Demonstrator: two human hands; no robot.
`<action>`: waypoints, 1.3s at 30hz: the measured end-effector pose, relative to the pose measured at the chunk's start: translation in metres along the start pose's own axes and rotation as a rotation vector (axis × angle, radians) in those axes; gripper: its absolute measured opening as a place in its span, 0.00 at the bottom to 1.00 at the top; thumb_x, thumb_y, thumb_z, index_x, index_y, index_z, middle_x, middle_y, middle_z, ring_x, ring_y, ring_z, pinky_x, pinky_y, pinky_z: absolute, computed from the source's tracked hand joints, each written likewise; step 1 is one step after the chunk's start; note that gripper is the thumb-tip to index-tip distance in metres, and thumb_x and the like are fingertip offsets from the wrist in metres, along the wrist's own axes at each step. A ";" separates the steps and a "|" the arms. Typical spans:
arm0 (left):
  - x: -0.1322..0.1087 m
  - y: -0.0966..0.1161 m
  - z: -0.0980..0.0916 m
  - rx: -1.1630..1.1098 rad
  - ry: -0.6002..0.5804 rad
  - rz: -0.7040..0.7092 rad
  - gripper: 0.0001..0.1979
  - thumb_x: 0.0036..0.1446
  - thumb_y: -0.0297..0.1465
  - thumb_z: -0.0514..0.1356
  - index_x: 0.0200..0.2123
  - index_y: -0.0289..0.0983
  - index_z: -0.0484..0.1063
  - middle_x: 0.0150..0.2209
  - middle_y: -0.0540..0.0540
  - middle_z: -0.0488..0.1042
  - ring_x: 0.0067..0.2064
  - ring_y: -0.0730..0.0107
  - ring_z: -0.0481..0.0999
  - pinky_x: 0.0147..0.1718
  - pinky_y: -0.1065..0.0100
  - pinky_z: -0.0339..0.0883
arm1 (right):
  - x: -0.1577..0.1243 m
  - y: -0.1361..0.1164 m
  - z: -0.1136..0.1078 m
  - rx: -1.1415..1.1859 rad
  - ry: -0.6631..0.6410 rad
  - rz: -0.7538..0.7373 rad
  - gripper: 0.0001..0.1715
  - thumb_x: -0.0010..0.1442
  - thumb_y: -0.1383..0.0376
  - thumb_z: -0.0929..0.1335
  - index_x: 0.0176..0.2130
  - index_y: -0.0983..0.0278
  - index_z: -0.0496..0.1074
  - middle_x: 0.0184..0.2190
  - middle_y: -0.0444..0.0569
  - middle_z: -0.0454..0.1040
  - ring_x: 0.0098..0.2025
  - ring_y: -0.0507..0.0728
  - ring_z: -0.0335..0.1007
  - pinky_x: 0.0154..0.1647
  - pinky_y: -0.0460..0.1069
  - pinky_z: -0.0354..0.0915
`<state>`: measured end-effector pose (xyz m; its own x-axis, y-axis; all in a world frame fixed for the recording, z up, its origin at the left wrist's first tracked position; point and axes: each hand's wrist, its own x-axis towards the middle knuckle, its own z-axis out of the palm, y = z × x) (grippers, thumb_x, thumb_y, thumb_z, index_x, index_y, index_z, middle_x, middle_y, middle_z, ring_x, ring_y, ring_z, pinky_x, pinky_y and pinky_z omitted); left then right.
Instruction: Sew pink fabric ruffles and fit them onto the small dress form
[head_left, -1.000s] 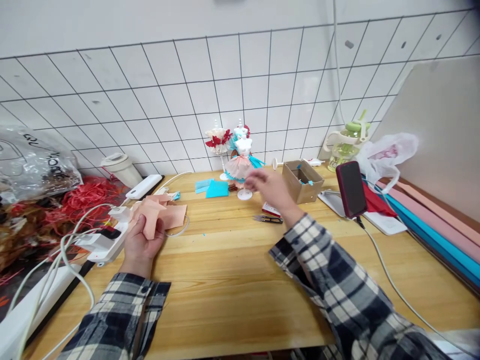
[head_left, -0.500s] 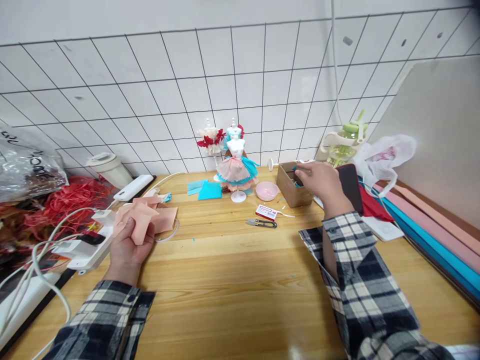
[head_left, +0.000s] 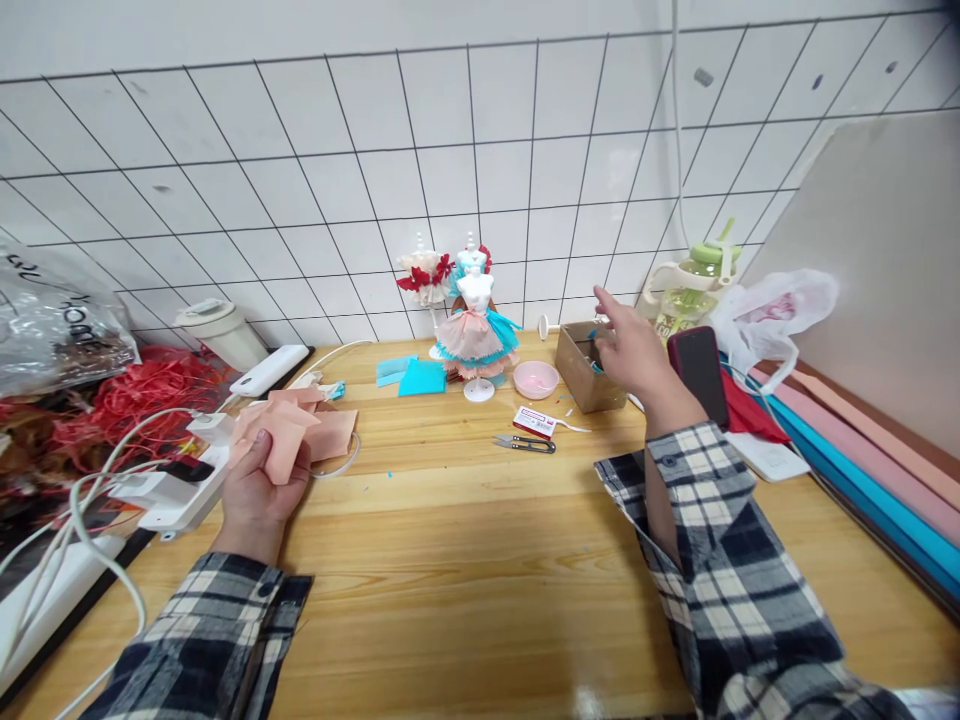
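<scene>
My left hand rests on the wooden table at the left, closed round a folded piece of pink paper. My right hand hovers over a small open cardboard box at the back right, its forefinger stretched out and the other fingers curled; whether they pinch anything small I cannot make out. A tiny mannequin in a pink and blue paper dress stands left of the box, beside a pink dish.
Thread snips and a small red-and-white packet lie mid-table. Blue paper squares, a power strip with white cables and red raffia lie left. A phone on a stand, a green bottle and coloured paper sheets lie right.
My right hand moved from in front of the mannequin rightwards to the cardboard box, dipped at its rim, then lifted slightly with the forefinger out. The left hand kept hold of the pink paper.
</scene>
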<state>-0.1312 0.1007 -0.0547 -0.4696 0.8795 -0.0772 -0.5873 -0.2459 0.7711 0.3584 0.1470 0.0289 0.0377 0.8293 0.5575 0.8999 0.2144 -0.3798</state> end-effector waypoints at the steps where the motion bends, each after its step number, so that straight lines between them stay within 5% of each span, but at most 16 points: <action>1: 0.000 0.000 0.000 0.002 0.003 -0.012 0.11 0.61 0.23 0.55 0.41 0.44 0.72 0.38 0.55 0.79 0.37 0.73 0.79 0.32 0.73 0.76 | -0.001 -0.013 -0.003 0.082 -0.024 -0.040 0.26 0.62 0.65 0.63 0.58 0.66 0.69 0.45 0.55 0.77 0.44 0.60 0.72 0.46 0.54 0.65; 4: 0.000 -0.001 0.002 -0.020 0.008 0.001 0.10 0.61 0.23 0.56 0.41 0.43 0.72 0.39 0.55 0.79 0.36 0.74 0.79 0.31 0.74 0.76 | -0.016 -0.066 0.001 0.268 -0.234 -0.181 0.21 0.64 0.67 0.59 0.49 0.62 0.76 0.35 0.48 0.79 0.39 0.56 0.73 0.43 0.52 0.66; 7: 0.000 -0.004 0.003 -0.041 0.003 0.030 0.11 0.58 0.22 0.58 0.41 0.42 0.73 0.38 0.52 0.79 0.35 0.73 0.79 0.29 0.73 0.76 | -0.050 -0.122 0.034 0.402 -0.397 -0.522 0.28 0.62 0.73 0.58 0.59 0.61 0.67 0.51 0.50 0.74 0.51 0.56 0.69 0.51 0.51 0.64; 9: -0.001 -0.005 0.002 -0.045 -0.012 0.035 0.12 0.57 0.22 0.59 0.41 0.43 0.73 0.38 0.51 0.79 0.35 0.72 0.79 0.28 0.72 0.76 | -0.077 -0.150 0.067 0.342 -0.525 -0.659 0.22 0.63 0.69 0.61 0.55 0.63 0.70 0.49 0.53 0.74 0.51 0.58 0.67 0.51 0.52 0.63; 13: -0.001 -0.006 0.002 -0.073 -0.047 0.038 0.11 0.56 0.22 0.60 0.40 0.43 0.73 0.39 0.51 0.79 0.35 0.72 0.79 0.28 0.71 0.76 | -0.112 -0.176 0.125 0.170 -0.633 -0.597 0.14 0.66 0.62 0.63 0.44 0.61 0.76 0.39 0.52 0.75 0.45 0.60 0.68 0.43 0.52 0.65; 16: 0.000 -0.006 0.005 -0.082 -0.037 0.014 0.10 0.57 0.23 0.59 0.40 0.42 0.74 0.40 0.51 0.79 0.35 0.72 0.79 0.27 0.72 0.76 | -0.115 -0.184 0.147 0.156 -0.637 -0.570 0.13 0.66 0.61 0.64 0.42 0.60 0.76 0.38 0.50 0.75 0.44 0.59 0.69 0.42 0.51 0.65; 21: 0.003 -0.005 0.013 -0.085 0.001 -0.019 0.09 0.59 0.24 0.58 0.38 0.43 0.74 0.39 0.51 0.79 0.34 0.72 0.79 0.26 0.73 0.75 | -0.106 -0.198 0.158 0.103 -0.672 -0.444 0.13 0.66 0.61 0.64 0.41 0.61 0.77 0.39 0.50 0.76 0.43 0.57 0.71 0.38 0.49 0.65; 33: -0.001 -0.009 0.020 -0.039 -0.011 -0.041 0.10 0.59 0.26 0.57 0.43 0.40 0.74 0.40 0.49 0.79 0.37 0.70 0.79 0.30 0.74 0.74 | -0.119 -0.238 0.157 0.017 -0.651 -0.475 0.18 0.64 0.56 0.63 0.38 0.65 0.77 0.37 0.53 0.77 0.41 0.61 0.73 0.37 0.52 0.68; 39: -0.002 -0.009 0.025 -0.042 -0.014 -0.041 0.11 0.59 0.22 0.56 0.41 0.39 0.74 0.37 0.50 0.79 0.36 0.72 0.78 0.34 0.73 0.75 | -0.126 -0.253 0.162 0.021 -0.631 -0.479 0.12 0.62 0.71 0.61 0.42 0.66 0.72 0.39 0.53 0.74 0.38 0.58 0.74 0.32 0.50 0.69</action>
<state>-0.1089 0.1116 -0.0458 -0.4353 0.8948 -0.0988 -0.6328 -0.2261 0.7405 0.0558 0.0715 -0.0650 -0.6110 0.7788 0.1421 0.7473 0.6267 -0.2212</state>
